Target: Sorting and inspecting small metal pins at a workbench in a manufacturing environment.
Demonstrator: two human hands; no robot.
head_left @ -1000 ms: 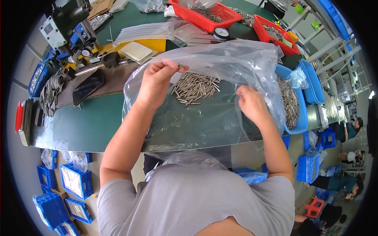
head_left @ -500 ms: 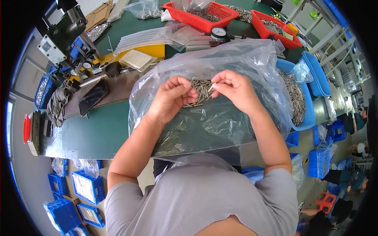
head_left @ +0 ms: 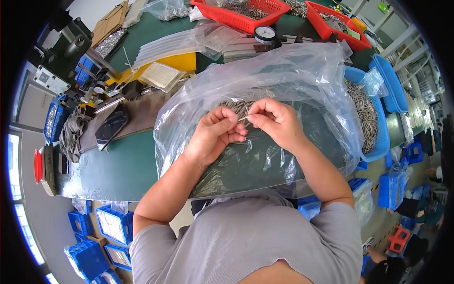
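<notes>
- Both hands are closer together than half a second ago: the bare right hand point(head_left: 276, 122) and bare left hand point(head_left: 213, 135) now nearly meet over the pile.
- Between their fingertips is a slim, pale metal pin point(head_left: 243, 118); the right thumb and forefinger pinch one end. Left thumb and forefinger curl at the other end, but I cannot tell whether they grip it; the remaining left fingers are loosely bent.
- Beyond the hands, a heap of dull grey metal pins point(head_left: 231, 104) sits by a large, clear plastic bag point(head_left: 302, 75) spread over the dark green tabletop point(head_left: 111, 175); whether the heap is inside or under the film is unclear.
- At right, a light blue plastic bin point(head_left: 381, 146) holds many similar pins, its near-left side veiled by the bag.
- Behind, a red perforated plastic basket point(head_left: 227, 18) and a second red plastic basket point(head_left: 347, 42) hold small metal pieces; the first is cut off by the upper edge.
- A small clear bag of metal pieces point(head_left: 165, 9) is also cut off there.
- Dark rims and blur obscure people and crates at lower right.
</notes>
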